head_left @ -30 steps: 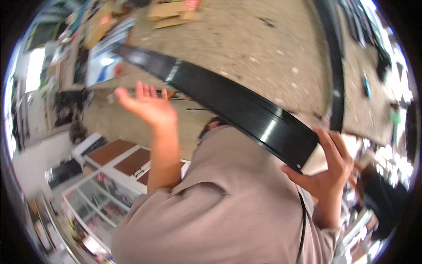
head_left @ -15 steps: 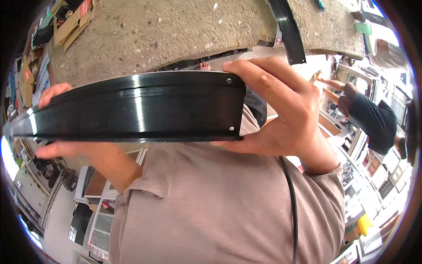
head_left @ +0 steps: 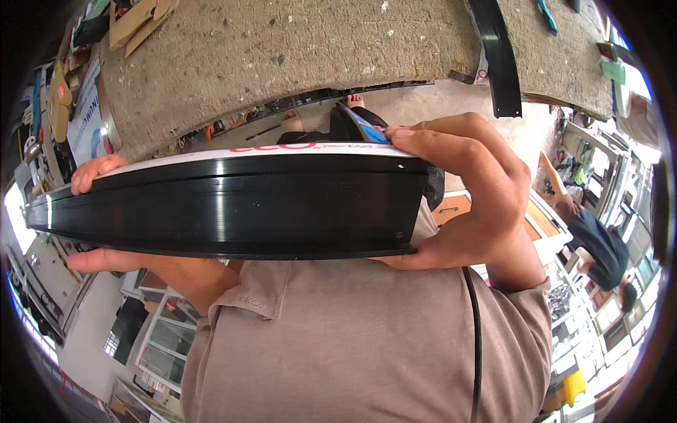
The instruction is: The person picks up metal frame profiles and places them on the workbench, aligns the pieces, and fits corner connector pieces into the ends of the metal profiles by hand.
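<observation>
A long black window-frame profile (head_left: pixel 296 208), shiny and grooved, is held up crosswise in front of my chest. White film with red and blue print runs along its upper edge. At its right end my right hand (head_left: pixel 486 187) grips it, fingers over the top edge and thumb under the bottom one. Further along to the left, my left hand (head_left: pixel 99 171) is closed round it, fingertips above and thumb below. The profile hides the palm of my left hand.
Beyond it lies a worn, carpet-like bench top (head_left: pixel 317 49). A second black profile (head_left: pixel 502 67) overhangs the bench edge at the right. Cardboard pieces (head_left: pixel 137 25) lie at the far left, a blue tool (head_left: pixel 546 17) far right. A co-worker (head_left: pixel 599 236) bends over at the right.
The profile has tilted in my hands, so the printed film on its upper edge now shows. It sits slightly lower and further right. The co-worker has bent lower.
</observation>
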`<state>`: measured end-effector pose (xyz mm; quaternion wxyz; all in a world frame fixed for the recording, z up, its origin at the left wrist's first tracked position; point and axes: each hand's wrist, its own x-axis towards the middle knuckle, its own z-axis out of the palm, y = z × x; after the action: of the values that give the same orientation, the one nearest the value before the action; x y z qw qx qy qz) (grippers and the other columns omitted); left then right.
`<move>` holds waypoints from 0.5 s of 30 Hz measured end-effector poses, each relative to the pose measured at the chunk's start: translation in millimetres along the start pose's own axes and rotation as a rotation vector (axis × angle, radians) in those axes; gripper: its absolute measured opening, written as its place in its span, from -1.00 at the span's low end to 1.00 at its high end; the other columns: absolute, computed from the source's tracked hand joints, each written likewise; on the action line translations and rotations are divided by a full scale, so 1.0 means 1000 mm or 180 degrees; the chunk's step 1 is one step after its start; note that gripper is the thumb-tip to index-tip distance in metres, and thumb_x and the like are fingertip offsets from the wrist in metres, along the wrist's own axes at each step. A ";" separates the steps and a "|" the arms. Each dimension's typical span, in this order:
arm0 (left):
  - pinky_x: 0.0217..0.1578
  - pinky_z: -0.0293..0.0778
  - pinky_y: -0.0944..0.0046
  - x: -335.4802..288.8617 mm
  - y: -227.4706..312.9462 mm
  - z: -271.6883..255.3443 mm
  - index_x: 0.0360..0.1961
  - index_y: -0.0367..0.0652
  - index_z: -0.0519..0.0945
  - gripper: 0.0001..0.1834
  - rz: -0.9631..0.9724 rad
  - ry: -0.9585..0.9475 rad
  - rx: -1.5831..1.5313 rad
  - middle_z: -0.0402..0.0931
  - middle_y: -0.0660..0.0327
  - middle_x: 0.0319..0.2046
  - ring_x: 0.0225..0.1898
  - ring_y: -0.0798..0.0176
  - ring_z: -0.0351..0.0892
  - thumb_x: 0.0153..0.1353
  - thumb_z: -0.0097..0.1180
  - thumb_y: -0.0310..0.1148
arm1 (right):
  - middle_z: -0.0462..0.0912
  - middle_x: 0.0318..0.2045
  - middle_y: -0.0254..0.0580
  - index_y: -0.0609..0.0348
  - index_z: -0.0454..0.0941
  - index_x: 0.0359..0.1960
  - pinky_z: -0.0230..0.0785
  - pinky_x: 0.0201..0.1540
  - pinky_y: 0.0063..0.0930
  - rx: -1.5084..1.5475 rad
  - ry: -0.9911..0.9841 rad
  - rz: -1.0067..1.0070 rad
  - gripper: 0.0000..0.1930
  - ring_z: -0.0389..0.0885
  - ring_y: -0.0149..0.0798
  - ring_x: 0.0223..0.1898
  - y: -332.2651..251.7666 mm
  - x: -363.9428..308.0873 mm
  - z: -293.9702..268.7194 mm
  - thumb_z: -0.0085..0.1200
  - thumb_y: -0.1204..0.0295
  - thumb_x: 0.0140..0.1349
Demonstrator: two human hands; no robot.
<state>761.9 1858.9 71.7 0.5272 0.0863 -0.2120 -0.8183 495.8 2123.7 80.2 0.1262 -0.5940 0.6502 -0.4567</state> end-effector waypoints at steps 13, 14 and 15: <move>0.51 -0.08 -0.23 0.003 -0.032 -0.008 0.45 -0.41 0.05 0.49 -0.0774 -0.1973 0.0790 0.07 -0.07 0.43 0.47 -0.23 0.08 -0.25 0.25 0.59 | 0.72 -0.17 0.20 0.47 0.49 -0.01 0.63 -0.06 -0.31 0.0202 0.0051 0.0149 -0.12 0.77 -0.01 -0.13 0.013 -0.017 -0.006 0.64 0.08 -0.28; 0.52 -0.10 -0.20 0.007 -0.035 -0.006 0.44 -0.43 0.05 0.49 -0.0845 -0.1978 0.0519 0.11 -0.15 0.43 0.48 -0.22 0.07 -0.23 0.25 0.59 | 0.72 -0.17 0.20 0.47 0.49 -0.01 0.63 -0.06 -0.31 0.0188 0.0078 0.0171 -0.12 0.77 -0.01 -0.13 0.013 -0.014 -0.006 0.64 0.08 -0.28; 0.52 -0.10 -0.20 0.008 -0.031 -0.008 0.44 -0.43 0.05 0.49 -0.0876 -0.1996 0.0505 0.11 -0.15 0.43 0.48 -0.22 0.07 -0.23 0.25 0.59 | 0.73 -0.17 0.19 0.46 0.50 -0.02 0.63 -0.05 -0.30 0.0264 0.0048 0.0194 -0.14 0.77 -0.01 -0.12 0.014 -0.008 -0.004 0.64 0.09 -0.28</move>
<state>735.6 1860.6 51.5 0.3128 -0.1007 -0.4129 -0.8494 485.8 2130.8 69.5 0.1597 -0.5646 0.6495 -0.4836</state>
